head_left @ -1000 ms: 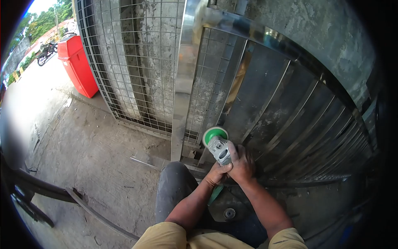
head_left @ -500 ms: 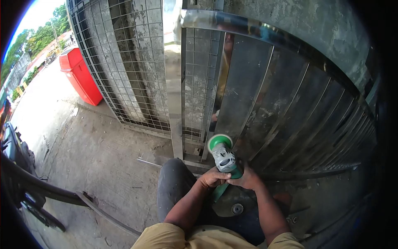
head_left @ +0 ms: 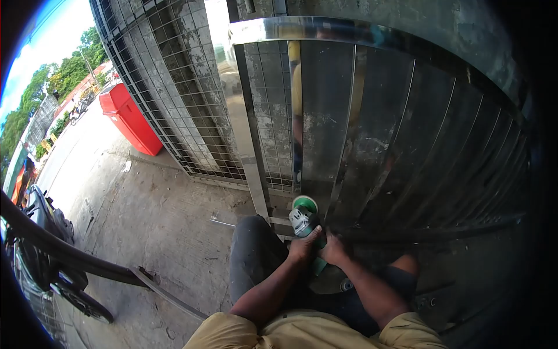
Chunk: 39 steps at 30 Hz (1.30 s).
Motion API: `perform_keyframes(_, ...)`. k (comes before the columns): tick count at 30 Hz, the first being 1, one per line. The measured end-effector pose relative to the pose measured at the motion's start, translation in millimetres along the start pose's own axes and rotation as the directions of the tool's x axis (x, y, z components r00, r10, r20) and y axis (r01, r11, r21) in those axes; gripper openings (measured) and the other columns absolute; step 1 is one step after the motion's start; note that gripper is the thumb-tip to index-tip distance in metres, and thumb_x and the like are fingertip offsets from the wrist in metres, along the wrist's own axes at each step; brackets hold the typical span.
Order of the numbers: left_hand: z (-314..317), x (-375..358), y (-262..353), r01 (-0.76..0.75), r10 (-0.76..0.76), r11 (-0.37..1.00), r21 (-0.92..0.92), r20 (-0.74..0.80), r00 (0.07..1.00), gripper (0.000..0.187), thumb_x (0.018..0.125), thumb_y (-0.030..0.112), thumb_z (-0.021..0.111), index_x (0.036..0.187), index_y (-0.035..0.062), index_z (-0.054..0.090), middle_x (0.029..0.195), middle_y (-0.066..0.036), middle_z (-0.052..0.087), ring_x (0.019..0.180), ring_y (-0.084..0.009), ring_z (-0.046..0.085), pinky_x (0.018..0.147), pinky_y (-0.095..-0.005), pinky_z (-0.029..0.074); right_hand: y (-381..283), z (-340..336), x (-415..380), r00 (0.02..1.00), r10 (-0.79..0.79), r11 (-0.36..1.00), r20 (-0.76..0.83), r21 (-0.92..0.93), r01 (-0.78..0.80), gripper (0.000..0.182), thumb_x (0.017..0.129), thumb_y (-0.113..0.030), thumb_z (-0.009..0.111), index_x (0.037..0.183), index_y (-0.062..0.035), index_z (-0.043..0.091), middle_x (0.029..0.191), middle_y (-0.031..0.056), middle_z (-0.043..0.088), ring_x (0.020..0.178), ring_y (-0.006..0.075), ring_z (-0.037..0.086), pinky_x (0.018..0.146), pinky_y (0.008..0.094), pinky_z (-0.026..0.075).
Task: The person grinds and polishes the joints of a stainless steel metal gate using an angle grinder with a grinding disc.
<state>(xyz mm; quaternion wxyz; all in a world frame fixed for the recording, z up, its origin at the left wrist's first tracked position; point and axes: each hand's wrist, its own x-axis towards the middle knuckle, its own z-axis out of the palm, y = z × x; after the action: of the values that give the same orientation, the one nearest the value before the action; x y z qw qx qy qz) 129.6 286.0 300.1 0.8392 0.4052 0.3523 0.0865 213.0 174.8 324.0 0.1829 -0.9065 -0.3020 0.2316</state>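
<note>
An angle grinder [head_left: 302,221] with a green and white disc [head_left: 305,204] is between my knees, its disc near the lower end of a shiny metal gate [head_left: 250,139]. My left hand [head_left: 303,246] is closed round the grinder's body from the left. From the right, my right hand [head_left: 335,248] is closed on the same tool, nearer the rear of its body. Whether the disc touches the metal cannot be told.
A wire mesh panel [head_left: 192,104] leans by a rough wall. Further back stands a red bin [head_left: 132,121]. On the left are a parked motorcycle [head_left: 43,250] and a dark curved bar [head_left: 75,253]. A thin rod [head_left: 222,223] lies on the concrete floor.
The view has shifted, with the gate's left post now tilted. The grinder and both hands sit slightly lower along the gate, and the disc is lower and closer to its bottom rail.
</note>
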Motion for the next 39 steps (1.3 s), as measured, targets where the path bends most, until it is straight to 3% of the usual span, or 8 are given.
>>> perform_keyframes(4,-15.7,9.0,-12.5,-0.173,0.172,0.984,0.051,0.030,0.985,0.053,0.086,0.043,0.080,0.114,-0.0001,0.065,0.105,-0.006,0.069,0.090,-0.0157,0.065,0.083,-0.0313,0.051,7.1,-0.2,-1.8,0.991,-0.125,0.954,0.046,0.279,0.108,0.098,0.066,-0.041,0.085,0.146,-0.0075,0.039,0.122,0.0276,0.063,0.114,0.0437,0.062,0.095,0.0480,0.051)
perform_keyframes(10,-36.9,36.6,-32.8,0.160,-0.163,0.986,0.037,0.098,0.982,0.076,0.085,0.051,0.077,0.136,0.0010,0.050,0.124,-0.012,0.062,0.113,-0.0238,0.063,0.096,-0.0400,0.051,26.8,10.0,2.4,0.983,-0.154,0.949,0.098,0.293,0.119,0.102,0.065,-0.041,0.087,0.147,-0.0051,0.038,0.130,0.0259,0.061,0.121,0.0405,0.059,0.100,0.0442,0.049)
perform_keyframes(13,-24.0,12.5,-5.6,0.295,-0.225,0.886,-0.357,0.225,0.948,0.087,0.085,0.058,0.074,0.142,0.0000,0.044,0.131,-0.014,0.059,0.119,-0.0252,0.060,0.099,-0.0410,0.049,37.5,14.9,6.0,0.972,-0.194,0.944,0.132,0.296,0.148,0.100,0.065,-0.041,0.087,0.146,-0.0056,0.040,0.131,0.0249,0.060,0.122,0.0399,0.059,0.100,0.0439,0.049)
perform_keyframes(19,-36.7,43.0,-28.9,0.081,-0.045,0.987,0.138,-0.244,0.969,0.078,0.078,0.050,0.083,0.125,-0.0066,0.058,0.121,-0.018,0.066,0.107,-0.0256,0.066,0.092,-0.0388,0.051,22.3,28.0,13.7,0.968,-0.142,0.955,0.207,0.287,0.079,0.094,0.066,-0.035,0.087,0.143,-0.0055,0.043,0.133,0.0237,0.059,0.124,0.0363,0.058,0.102,0.0427,0.048)
perform_keyframes(22,-38.9,59.7,-49.5,-0.237,0.286,0.950,0.202,-0.263,0.921,0.057,0.084,0.044,0.080,0.117,0.0001,0.065,0.108,-0.010,0.069,0.092,-0.0207,0.068,0.085,-0.0359,0.053,38.2,58.9,28.3,0.960,-0.227,0.900,0.162,0.412,0.143,0.090,0.067,-0.032,0.086,0.142,-0.0047,0.044,0.133,0.0217,0.060,0.124,0.0329,0.058,0.102,0.0415,0.047)
perform_keyframes(25,-44.3,77.8,-60.6,-0.259,0.326,0.936,0.239,-0.308,0.894,0.077,0.074,0.040,0.087,0.125,-0.0071,0.052,0.116,-0.020,0.067,0.103,-0.0277,0.067,0.090,-0.0394,0.051,54.6,83.7,45.1,0.938,-0.305,0.853,0.162,0.485,0.194,0.088,0.068,-0.030,0.085,0.142,-0.0038,0.044,0.134,0.0196,0.060,0.123,0.0301,0.058,0.102,0.0405,0.047)
perform_keyframes(36,-14.3,32.9,-7.4,-0.384,0.481,0.862,0.330,-0.293,0.827,0.086,0.082,0.046,0.082,0.138,-0.0040,0.039,0.126,-0.018,0.059,0.114,-0.0277,0.060,0.098,-0.0386,0.047,14.5,23.8,35.4,0.968,-0.141,0.951,0.206,0.298,0.075,0.103,0.064,-0.035,0.088,0.149,-0.0060,0.038,0.140,0.0254,0.054,0.131,0.0383,0.053,0.105,0.0431,0.045)
perform_keyframes(39,-15.2,26.7,1.7,-0.336,0.469,0.857,0.391,-0.320,0.824,0.088,0.084,0.047,0.080,0.140,-0.0054,0.036,0.130,-0.023,0.056,0.119,-0.0309,0.058,0.101,-0.0395,0.045,10.0,29.1,38.0,0.983,-0.143,0.950,0.118,0.294,0.103,0.089,0.066,-0.029,0.083,0.144,-0.0100,0.043,0.133,0.0232,0.059,0.125,0.0388,0.057,0.100,0.0444,0.048)
